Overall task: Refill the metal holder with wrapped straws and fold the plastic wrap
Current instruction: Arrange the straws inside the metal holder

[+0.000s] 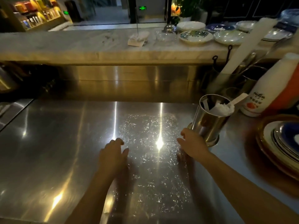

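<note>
Wrap: the plastic wrap (152, 152) lay spread flat on the steel counter (53, 135), between the 2 hands, crinkled and glinting under 2 light streaks.
Left hand (112, 152): palm down at the wrap's left edge, fingers together and pressing on the film, clamped on nothing.
Right hand (191, 145): at the wrap's right edge, fingers loosely curled and apart, resting on or just over the film; I could not tell which.
Holder: the metal holder (208, 120) stood just beyond the right hand, touching or almost touching its knuckles, tilted slightly in this view.
Straws: wrapped straws (224, 106) filled part of the holder, one (237, 98) leaning out to the right.
Handling: the film looked very light, limp and clingy, likely to stick to itself and the steel; it would probably tear if dragged.
Hold: pinching a near corner or edge under each hand seemed best, lifting to fold across.
Beyond: a bottle (271, 91) and stacked plates (281, 143) sat right of the holder.
</note>
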`<act>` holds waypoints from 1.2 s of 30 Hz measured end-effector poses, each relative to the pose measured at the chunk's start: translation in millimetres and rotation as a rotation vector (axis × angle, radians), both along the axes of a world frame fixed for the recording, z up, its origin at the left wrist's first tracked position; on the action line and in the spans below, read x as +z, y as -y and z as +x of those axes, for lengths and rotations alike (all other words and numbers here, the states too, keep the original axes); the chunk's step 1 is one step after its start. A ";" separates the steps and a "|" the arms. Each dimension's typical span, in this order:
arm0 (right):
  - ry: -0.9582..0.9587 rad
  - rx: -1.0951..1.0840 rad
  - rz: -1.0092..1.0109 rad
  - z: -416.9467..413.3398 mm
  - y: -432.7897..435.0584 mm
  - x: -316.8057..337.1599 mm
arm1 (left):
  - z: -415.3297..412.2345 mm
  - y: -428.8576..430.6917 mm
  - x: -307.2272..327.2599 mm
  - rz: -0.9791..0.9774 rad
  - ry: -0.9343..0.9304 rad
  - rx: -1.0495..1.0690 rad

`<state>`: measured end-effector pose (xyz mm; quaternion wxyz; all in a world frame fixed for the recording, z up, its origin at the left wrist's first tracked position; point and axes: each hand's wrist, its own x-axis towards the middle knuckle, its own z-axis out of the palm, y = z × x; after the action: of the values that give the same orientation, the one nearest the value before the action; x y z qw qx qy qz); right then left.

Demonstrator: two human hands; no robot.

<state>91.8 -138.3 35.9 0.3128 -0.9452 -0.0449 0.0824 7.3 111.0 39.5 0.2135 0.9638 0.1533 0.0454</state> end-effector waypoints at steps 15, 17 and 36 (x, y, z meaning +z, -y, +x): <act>0.623 -0.342 0.222 15.9 104.6 114.5 | 103.1 170.7 105.8 -0.202 0.433 -0.633; 0.629 -0.422 0.202 22.9 119.0 111.5 | 115.2 186.4 105.8 -0.176 0.422 -0.673; 0.321 -0.009 -0.015 57.2 118.1 85.4 | 159.6 200.8 84.8 -0.026 0.367 -0.714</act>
<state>149.0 -256.5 121.3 0.2950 -0.9486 -0.0896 -0.0709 167.0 -89.7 124.3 0.2517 0.9296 -0.2313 0.1377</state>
